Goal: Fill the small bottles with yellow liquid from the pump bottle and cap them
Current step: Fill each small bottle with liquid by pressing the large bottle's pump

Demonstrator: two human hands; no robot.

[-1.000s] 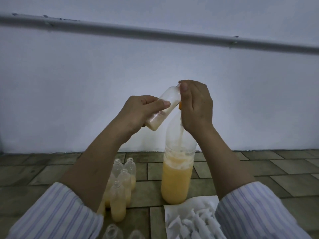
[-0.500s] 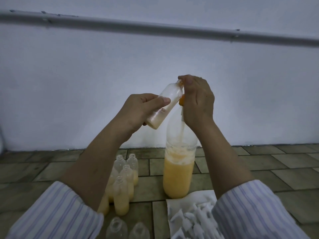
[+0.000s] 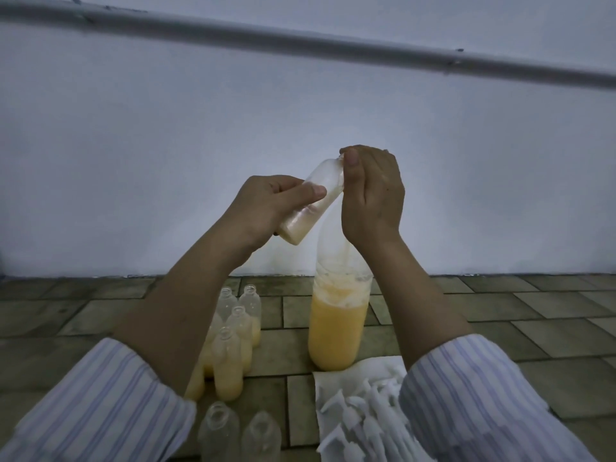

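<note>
At frame centre the left hand (image 3: 266, 208) grips 1 small bottle (image 3: 310, 205), tilted, its mouth up against the top of the pump bottle (image 3: 336, 315). The right hand (image 3: 373, 198) curls over that pump top, covering it. Lower centre on the tiled floor (image 3: 500, 311) stand at least 5 filled bottles (image 3: 230, 365) and 2 empty bottles (image 3: 218, 431). Lower right, a paper (image 3: 336, 375) holds white caps (image 3: 366, 425), too many to count.

Tiled floor (image 3: 500, 315) carries pump bottle (image 3: 336, 328), small bottles (image 3: 233, 345), paper (image 3: 346, 388).
</note>
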